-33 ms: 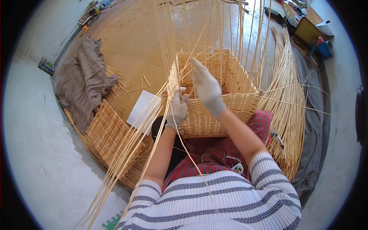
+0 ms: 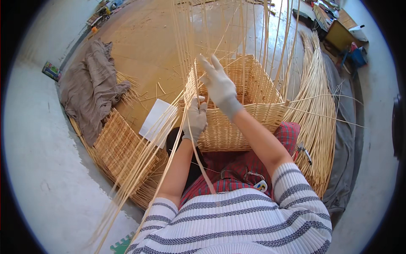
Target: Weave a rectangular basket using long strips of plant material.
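A woven wicker basket (image 2: 237,129) with tall upright stakes rests at my lap. My left hand (image 2: 195,118), in a light knit glove, is closed around pale reeds at the basket's front-left corner. Several long loose reeds (image 2: 139,161) run down from there toward the lower left. My right hand (image 2: 218,84), gloved too, is raised over the basket's left part with its fingers apart; I cannot tell whether the fingertips touch the stakes behind them.
A woven mat (image 2: 116,148), brown cloth (image 2: 91,80) and white sheet (image 2: 154,118) lie left. A big reed bundle (image 2: 313,139) with a metal tool (image 2: 305,154) lies right, beside grey cloth (image 2: 342,169). Dark items (image 2: 342,34) sit at back right. Pale walls (image 2: 42,139) flank me.
My right hand has moved slightly left and up, and its fingers have spread apart. The loose reeds below my left hand have shifted a little; my left hand stays about the same.
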Demonstrator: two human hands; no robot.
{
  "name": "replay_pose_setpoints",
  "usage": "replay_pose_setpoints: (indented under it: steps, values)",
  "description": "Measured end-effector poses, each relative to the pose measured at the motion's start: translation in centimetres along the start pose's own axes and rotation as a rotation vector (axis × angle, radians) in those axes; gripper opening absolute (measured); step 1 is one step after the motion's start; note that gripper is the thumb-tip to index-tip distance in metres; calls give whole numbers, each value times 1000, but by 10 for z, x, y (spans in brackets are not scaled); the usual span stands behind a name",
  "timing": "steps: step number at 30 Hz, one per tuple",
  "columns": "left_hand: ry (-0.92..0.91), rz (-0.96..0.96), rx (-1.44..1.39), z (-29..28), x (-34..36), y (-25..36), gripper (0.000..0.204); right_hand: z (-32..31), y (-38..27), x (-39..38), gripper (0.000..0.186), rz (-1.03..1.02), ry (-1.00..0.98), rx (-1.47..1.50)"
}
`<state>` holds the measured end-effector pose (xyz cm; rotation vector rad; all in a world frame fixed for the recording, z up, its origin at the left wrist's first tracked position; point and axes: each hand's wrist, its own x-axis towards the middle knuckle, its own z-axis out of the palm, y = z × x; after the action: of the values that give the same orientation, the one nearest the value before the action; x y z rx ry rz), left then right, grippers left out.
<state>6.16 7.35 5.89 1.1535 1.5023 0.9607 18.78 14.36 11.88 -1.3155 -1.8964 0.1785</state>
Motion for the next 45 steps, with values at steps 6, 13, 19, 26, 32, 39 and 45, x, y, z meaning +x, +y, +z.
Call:
replay_pose_setpoints:
  steps: [6, 13, 19, 26, 32, 39, 45]
  values:
    - [-41, -27, -194, -12, 14, -13, 17, -6, 89, -96, 62, 301, -127, 426]
    - [-5, 3, -141, -15, 12, -21, 16, 5, -19, -65, 73, 251, -241, -99]
    - [45, -11, -89, -3, 12, -16, 16, 28, 4, 11, 105, 211, -95, 329]
    - [126, -9, 133, -1, 28, -21, 31, 34, 1, 15, 114, 284, -335, -43]
    - [72, -78, -23, -17, 17, -13, 17, 9, 60, -93, 37, 55, 215, 925]
    - [237, 218, -113, 10, -9, -20, 34, -27, 22, -150, 23, 402, 37, 950]
    - [-47, 339, 42, 40, 1, 12, 26, -50, 104, -152, 20, 748, 218, 857]
